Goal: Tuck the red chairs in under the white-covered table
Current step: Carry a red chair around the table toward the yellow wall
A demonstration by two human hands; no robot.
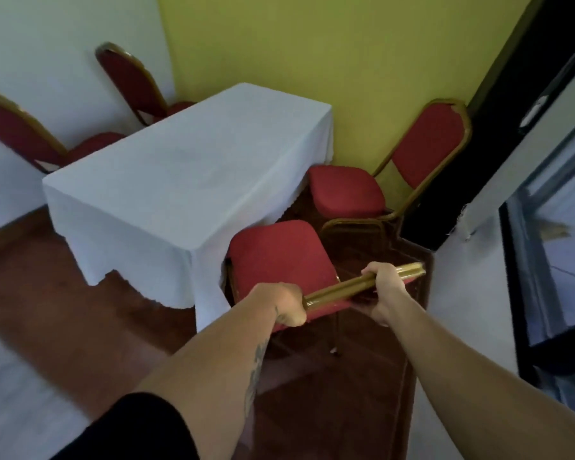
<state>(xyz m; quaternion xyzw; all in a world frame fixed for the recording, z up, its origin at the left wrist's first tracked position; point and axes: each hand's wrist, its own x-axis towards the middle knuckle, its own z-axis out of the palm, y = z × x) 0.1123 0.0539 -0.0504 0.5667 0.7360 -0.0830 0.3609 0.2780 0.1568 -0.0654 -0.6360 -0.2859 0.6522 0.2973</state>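
Observation:
A table under a white cloth stands in the corner of the room. Right in front of me is a red chair with a gold frame; its seat sits beside the table's near right corner, outside the cloth. My left hand and my right hand both grip the gold top rail of its backrest. A second red chair stands further along the table's right side, angled, its seat clear of the cloth. Two more red chairs sit on the left side, seats partly under the cloth.
A yellow wall backs the table's far end and a white wall runs along its left. A dark door frame and a glass pane close off the right. Reddish-brown floor lies in front of the table.

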